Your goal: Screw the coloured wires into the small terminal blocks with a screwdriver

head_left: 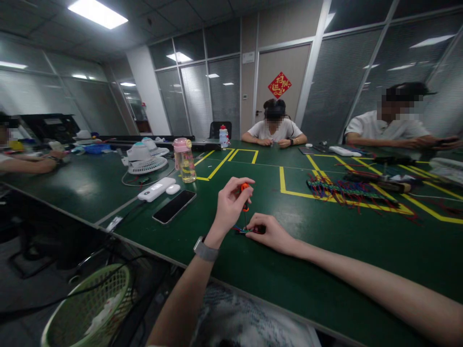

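Well, in the head view, the left hand point(230, 202) has its fingers curled around the handle of a small orange and black screwdriver point(246, 207), to the right of the phone point(174, 206). It stands nearly upright, its thin metal stick pointing down at a tiny board with wires point(241, 231). That board lies on the green table point(307, 274), also to the right of the phone. The right hand point(270, 233) keeps finger and thumb close together, pinching the board.

The board looks very light and stiff, and it might break if squeezed hard. Its wires look soft and could pull loose, so the edges seem the best place to hold. The screwdriver looks light too; its fat handle is the part to grab.

A bottle point(185, 161) stands behind the phone, and a heap of wires point(350, 191) lies far to the phone's right.
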`<state>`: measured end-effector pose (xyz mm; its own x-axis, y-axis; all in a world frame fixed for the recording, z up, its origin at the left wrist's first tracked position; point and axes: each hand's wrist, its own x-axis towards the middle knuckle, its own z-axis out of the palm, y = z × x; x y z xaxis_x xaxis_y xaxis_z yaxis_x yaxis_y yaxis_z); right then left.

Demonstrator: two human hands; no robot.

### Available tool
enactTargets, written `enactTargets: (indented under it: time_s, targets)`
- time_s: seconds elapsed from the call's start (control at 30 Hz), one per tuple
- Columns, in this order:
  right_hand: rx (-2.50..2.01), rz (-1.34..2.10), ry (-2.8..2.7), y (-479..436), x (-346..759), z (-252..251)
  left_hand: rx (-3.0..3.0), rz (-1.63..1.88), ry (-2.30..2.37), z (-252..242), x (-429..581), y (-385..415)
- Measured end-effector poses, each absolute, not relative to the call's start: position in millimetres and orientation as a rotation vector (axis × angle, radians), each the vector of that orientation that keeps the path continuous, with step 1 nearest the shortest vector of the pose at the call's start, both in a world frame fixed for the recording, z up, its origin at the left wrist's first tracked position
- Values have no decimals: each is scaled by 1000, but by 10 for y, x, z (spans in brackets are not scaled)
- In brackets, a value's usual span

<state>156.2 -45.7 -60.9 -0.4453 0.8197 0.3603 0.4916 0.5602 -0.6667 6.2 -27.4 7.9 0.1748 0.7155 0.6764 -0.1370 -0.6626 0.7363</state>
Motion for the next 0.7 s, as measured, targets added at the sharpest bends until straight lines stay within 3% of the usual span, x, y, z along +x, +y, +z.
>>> enactTargets:
  time_s: [0.1, 0.27, 0.7]
  targets:
    - [-1050, 640, -2111, -458, 1563, -613, 1802, 1647, 593, 85, 62, -273]
    - [-1046, 662, -2103, -453, 1565, -612, 1670, 1490, 462, 79, 78, -285]
    - [-1049, 647, -2107, -449, 1564, -615, 1764, 1690, 602, 79, 63, -274]
